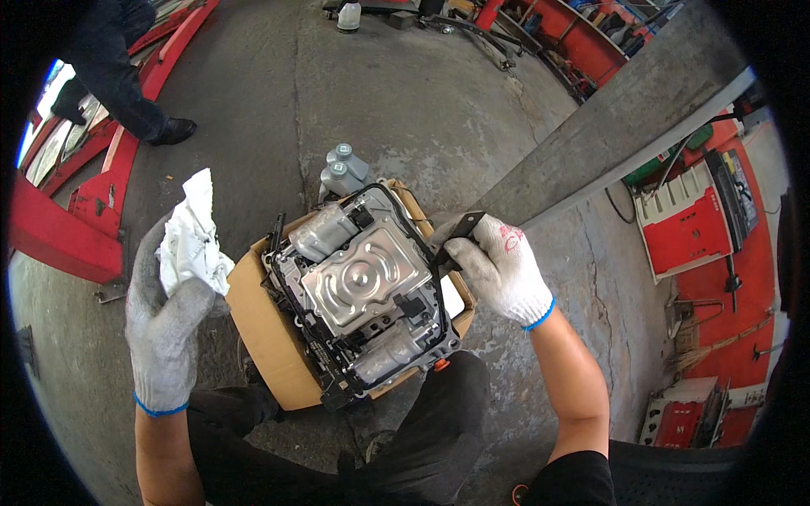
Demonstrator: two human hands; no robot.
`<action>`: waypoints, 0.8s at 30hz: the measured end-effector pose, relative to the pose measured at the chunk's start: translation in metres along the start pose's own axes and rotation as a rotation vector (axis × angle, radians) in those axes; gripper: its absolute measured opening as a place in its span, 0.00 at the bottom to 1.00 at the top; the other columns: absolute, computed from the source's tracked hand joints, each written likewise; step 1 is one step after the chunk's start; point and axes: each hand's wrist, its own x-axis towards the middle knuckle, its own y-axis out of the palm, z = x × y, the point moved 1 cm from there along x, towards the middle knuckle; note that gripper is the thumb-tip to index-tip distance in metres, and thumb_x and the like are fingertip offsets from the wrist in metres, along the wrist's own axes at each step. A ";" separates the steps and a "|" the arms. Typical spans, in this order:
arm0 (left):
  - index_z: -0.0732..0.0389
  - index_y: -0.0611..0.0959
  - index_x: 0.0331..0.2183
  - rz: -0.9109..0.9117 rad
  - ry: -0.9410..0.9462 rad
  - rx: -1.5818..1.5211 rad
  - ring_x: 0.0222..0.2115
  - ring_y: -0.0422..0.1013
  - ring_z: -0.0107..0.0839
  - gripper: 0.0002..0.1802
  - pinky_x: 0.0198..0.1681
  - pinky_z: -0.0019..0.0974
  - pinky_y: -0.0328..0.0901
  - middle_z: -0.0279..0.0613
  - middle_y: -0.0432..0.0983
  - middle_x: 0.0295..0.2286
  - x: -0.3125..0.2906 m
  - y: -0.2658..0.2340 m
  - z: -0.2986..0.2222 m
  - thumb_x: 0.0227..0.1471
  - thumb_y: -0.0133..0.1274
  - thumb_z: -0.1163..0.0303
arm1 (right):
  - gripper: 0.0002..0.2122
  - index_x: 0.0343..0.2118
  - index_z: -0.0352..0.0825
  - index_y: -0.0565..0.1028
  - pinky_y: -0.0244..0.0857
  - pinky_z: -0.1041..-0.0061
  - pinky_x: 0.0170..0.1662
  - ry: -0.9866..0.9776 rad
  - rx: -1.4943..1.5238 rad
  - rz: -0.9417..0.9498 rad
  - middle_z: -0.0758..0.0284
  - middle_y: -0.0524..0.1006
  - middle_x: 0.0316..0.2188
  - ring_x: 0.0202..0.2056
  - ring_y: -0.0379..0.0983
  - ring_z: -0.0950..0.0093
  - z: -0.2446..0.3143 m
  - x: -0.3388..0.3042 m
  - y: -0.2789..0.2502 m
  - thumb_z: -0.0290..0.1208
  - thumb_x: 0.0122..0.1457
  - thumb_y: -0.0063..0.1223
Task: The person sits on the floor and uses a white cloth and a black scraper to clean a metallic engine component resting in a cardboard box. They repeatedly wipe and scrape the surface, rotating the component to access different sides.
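Observation:
Both my hands wear white knit gloves with blue cuffs. At left, my left hand is closed around a crumpled white paper wipe, held up beside the box. My right hand pinches a flat black metal strip with a small hole near its upper end. The strip's lower end reaches the right edge of a transmission mechatronic unit. That unit has a stamped silver cover, two metal cylinders and a black seal around its rim. It sits tilted in an open cardboard box between my legs.
Two grey bottles stand just beyond the box. A thick metal post slants across the right. Red lift parts and a person's legs are at the far left. Red and white equipment lines the right side.

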 end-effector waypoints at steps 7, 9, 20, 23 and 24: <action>0.68 0.68 0.61 0.015 0.026 0.019 0.49 0.74 0.35 0.41 0.51 0.38 0.72 0.48 0.74 0.51 0.000 0.002 -0.002 0.47 0.62 0.67 | 0.08 0.41 0.29 0.78 0.69 0.79 0.36 0.256 0.264 -0.017 0.69 0.79 0.31 0.32 0.72 0.83 -0.012 -0.001 0.005 0.26 0.65 0.51; 0.68 0.68 0.61 0.023 0.030 0.023 0.49 0.74 0.35 0.41 0.51 0.38 0.72 0.48 0.74 0.51 0.001 0.000 0.000 0.47 0.63 0.66 | 0.07 0.41 0.29 0.78 0.68 0.80 0.35 0.293 0.320 -0.032 0.70 0.79 0.31 0.32 0.72 0.84 -0.007 -0.001 0.005 0.26 0.65 0.51; 0.63 0.64 0.64 0.019 0.060 0.099 0.42 0.76 0.29 0.41 0.38 0.30 0.75 0.43 0.75 0.48 -0.002 0.003 0.002 0.55 0.61 0.58 | 0.09 0.42 0.29 0.79 0.64 0.81 0.28 0.264 0.539 -0.233 0.71 0.76 0.27 0.25 0.69 0.83 -0.006 -0.017 0.022 0.27 0.67 0.49; 0.63 0.64 0.64 0.007 0.062 0.083 0.42 0.76 0.29 0.42 0.38 0.30 0.75 0.43 0.75 0.48 -0.002 0.004 0.004 0.54 0.61 0.58 | 0.09 0.42 0.29 0.79 0.64 0.81 0.28 0.304 0.630 -0.255 0.71 0.76 0.27 0.25 0.69 0.83 -0.007 -0.018 0.025 0.28 0.67 0.49; 0.63 0.64 0.64 0.010 0.069 0.079 0.41 0.76 0.29 0.42 0.38 0.30 0.75 0.43 0.75 0.47 -0.001 0.004 0.004 0.54 0.61 0.58 | 0.10 0.42 0.29 0.79 0.63 0.81 0.28 0.321 0.659 -0.254 0.71 0.76 0.26 0.24 0.69 0.83 -0.010 -0.018 0.026 0.29 0.67 0.49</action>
